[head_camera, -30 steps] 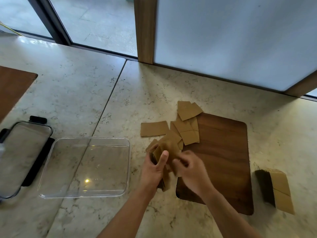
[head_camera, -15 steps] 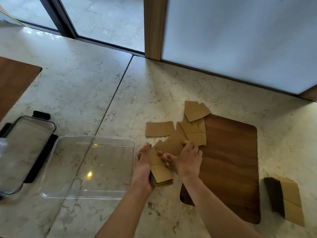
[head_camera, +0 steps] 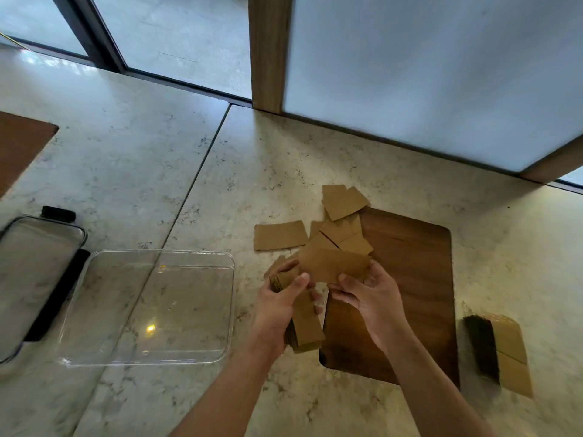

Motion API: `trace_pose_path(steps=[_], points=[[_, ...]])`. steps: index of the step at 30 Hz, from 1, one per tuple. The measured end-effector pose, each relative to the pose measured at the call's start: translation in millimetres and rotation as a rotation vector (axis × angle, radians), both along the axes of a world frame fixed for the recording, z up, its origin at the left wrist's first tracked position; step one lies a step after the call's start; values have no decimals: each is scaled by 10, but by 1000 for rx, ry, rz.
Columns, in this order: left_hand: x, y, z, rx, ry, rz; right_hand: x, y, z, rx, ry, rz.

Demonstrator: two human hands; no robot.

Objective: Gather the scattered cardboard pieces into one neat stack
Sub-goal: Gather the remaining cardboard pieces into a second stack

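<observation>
My left hand (head_camera: pixel 279 302) grips a thick stack of brown cardboard pieces (head_camera: pixel 307 324) above the marble counter, beside the wooden board's left edge. My right hand (head_camera: pixel 370 298) holds a single cardboard piece (head_camera: pixel 332 264) by its right end, lifted just above the stack. Several loose cardboard pieces lie scattered beyond: one flat on the counter (head_camera: pixel 280 235), two overlapping on the board's corner (head_camera: pixel 345 233), and another pair farther back (head_camera: pixel 342 201).
A dark wooden board (head_camera: pixel 410 279) lies right of my hands. A second cardboard stack (head_camera: pixel 504 351) rests at the far right. An open clear plastic container (head_camera: pixel 148 305) sits to the left, with its black-clipped lid (head_camera: pixel 34 272) beside it. A window wall runs behind.
My right hand has picked one piece out of the scattered pile and raised it over the stack. My left hand has tilted the stack upward off the counter.
</observation>
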State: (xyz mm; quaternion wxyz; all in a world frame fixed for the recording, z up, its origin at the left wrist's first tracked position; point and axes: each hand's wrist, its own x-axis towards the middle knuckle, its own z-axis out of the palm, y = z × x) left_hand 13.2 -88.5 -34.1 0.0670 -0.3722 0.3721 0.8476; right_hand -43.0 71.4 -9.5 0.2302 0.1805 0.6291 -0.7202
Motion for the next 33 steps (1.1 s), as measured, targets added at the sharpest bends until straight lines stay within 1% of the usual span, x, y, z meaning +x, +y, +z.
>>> trace_pose_path(steps=[6,8,10,13,17,18,20,22,24,25,27,29,30,31,32,33], points=[[28,17,64,5,-24,-13,144,-44,-63,129,7,83],[51,6,83,29,-27,-39,153,-47,-84,208,-4,82],[78,-6,80,23,-15,-96,138,-49,-94,241,-10,77],[111,-48,114,-4,-3,-184,117,-54,-25,251,-10,134],[121,-119,95,-8,-18,-150,94,33,15,122,-47,210],[118,-130,89,-10,-28,-117,93,52,21,109,-9,231],[102,-124,93,14,-26,-59,93,68,30,160,147,256],[115,-117,89,97,-1,-38,110,55,33,224,313,322],[143,-130,91,180,-12,-78,123,42,-2,303,434,438],[150,-138,103,191,-27,-117,127,47,-32,348,479,491],[155,-142,105,152,-41,-175,120,80,-96,407,521,525],[162,-120,56,83,-50,-162,115,72,-114,438,491,457],[161,-115,34,60,-51,-124,115,59,-113,411,466,386],[163,-109,16,50,-46,-77,125,38,-89,344,385,265],[164,-104,-3,48,-34,-32,142,4,-73,230,257,138],[166,-96,-26,48,-20,-1,165,-35,-52,133,117,71]])
